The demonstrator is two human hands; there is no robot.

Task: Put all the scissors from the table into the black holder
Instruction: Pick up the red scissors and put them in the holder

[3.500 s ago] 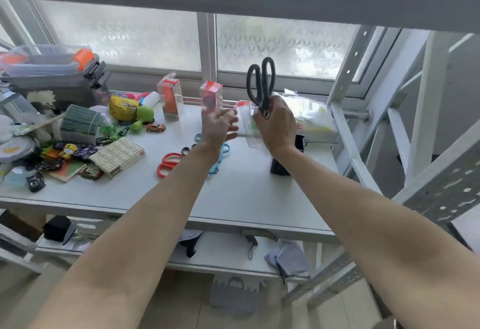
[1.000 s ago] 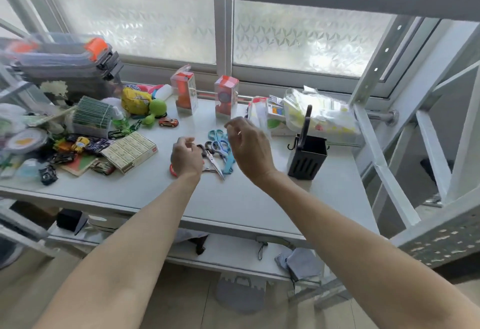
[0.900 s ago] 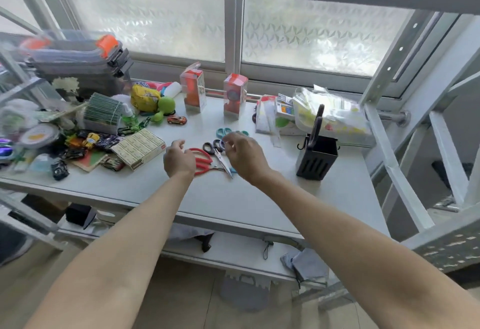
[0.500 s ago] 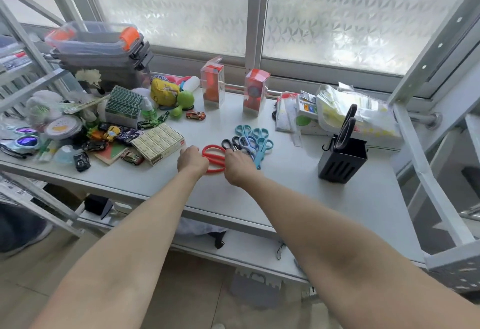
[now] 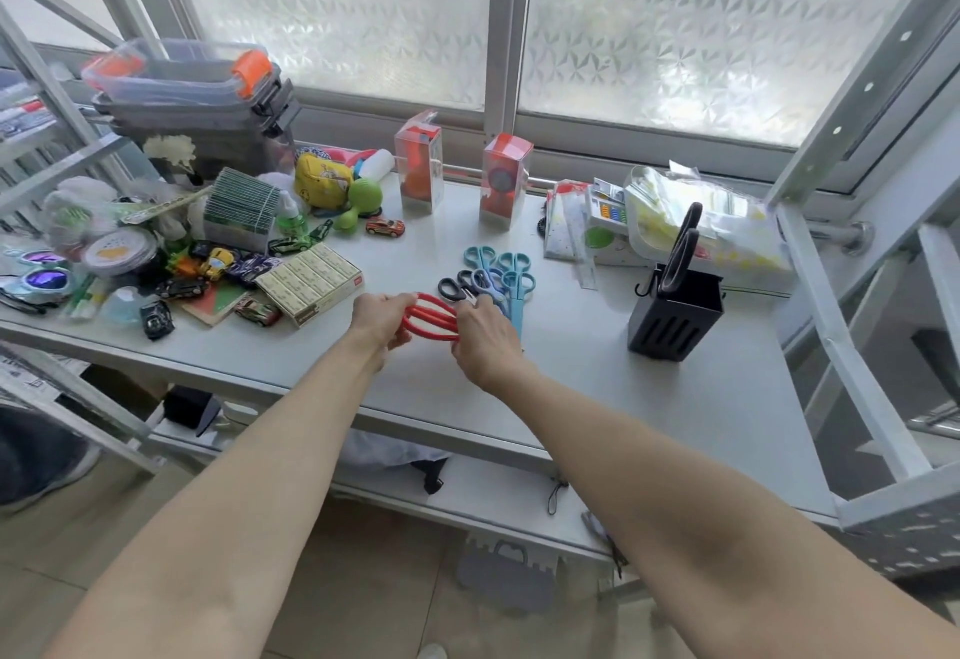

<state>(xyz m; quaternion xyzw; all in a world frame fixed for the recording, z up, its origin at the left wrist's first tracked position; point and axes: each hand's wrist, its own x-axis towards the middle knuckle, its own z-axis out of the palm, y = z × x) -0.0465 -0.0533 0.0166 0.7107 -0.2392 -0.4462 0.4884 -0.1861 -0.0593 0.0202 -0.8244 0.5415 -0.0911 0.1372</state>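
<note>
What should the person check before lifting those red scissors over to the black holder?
1. Grip on the red scissors: ok; left hand and right hand both hold them at the handles.
2. Blades closed: cannot tell, the right hand hides them.
3. Room in the black holder: ok; only the black scissors stand inside.
4. Holder upright: ok.
5. Path clear: ok; bare table lies between.
6. Blue scissors free of the red pair: cannot tell.

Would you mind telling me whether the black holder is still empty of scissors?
No, a pair of black scissors already stands handles-up in the black holder.
</note>
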